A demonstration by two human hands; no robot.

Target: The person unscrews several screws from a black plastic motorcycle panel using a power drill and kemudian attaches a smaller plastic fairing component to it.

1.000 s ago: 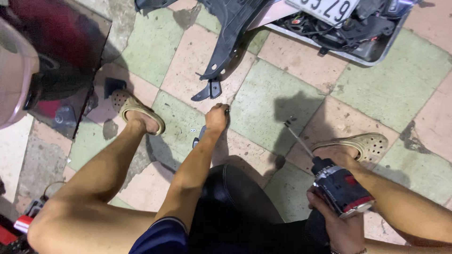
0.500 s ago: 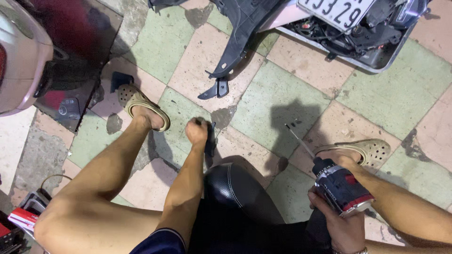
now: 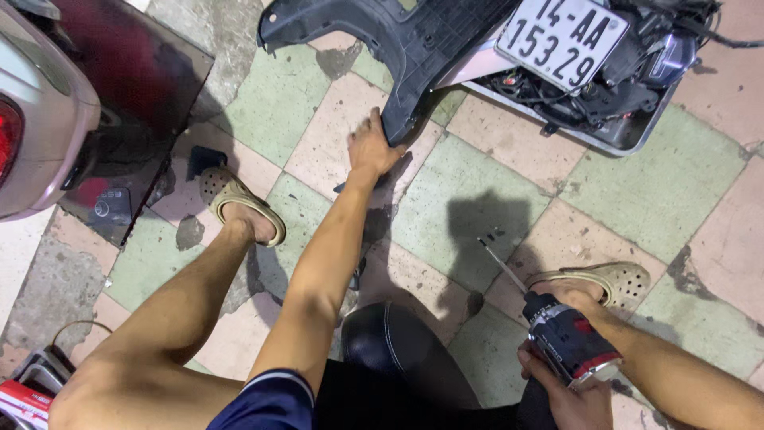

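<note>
Left hand (image 3: pixel 372 149) stretched forward at full reach, fingers closed over the lower edge of a black plastic scooter body panel (image 3: pixel 414 56), thumb side toward the tile; grip looks firm, apparently to steady or shift the panel. Right hand (image 3: pixel 574 398) low and close to the body, wrapped around the handle of a red-and-black cordless drill (image 3: pixel 567 341), long thin bit (image 3: pixel 501 264) aimed forward and up toward the panel, tip well short of it and off the ground. Drill held back in reserve, not applied to anything.

Panel lying on the pavement, its narrow end toward the left hand, its far end meeting a pale scooter part with a white licence plate (image 3: pixel 563 38) and exposed wiring. Just right of the panel, that part resting in or against a grey tray-like frame (image 3: pixel 629 135).

Nearer than the panel: beige perforated clogs, one (image 3: pixel 239 203) on the left foot near the left hand, one (image 3: pixel 595 280) on the right foot beside the drill. Black rounded seat or stool (image 3: pixel 398 350) between the knees. Small dark bits on the tile below the panel, near the bit tip; kind not clear.

Far left of the panel: tail of a beige scooter (image 3: pixel 36 119) with red lamp, standing over a dark glossy floor mat (image 3: pixel 127 95). Pavement of worn green and pink tiles (image 3: pixel 660 183).
</note>
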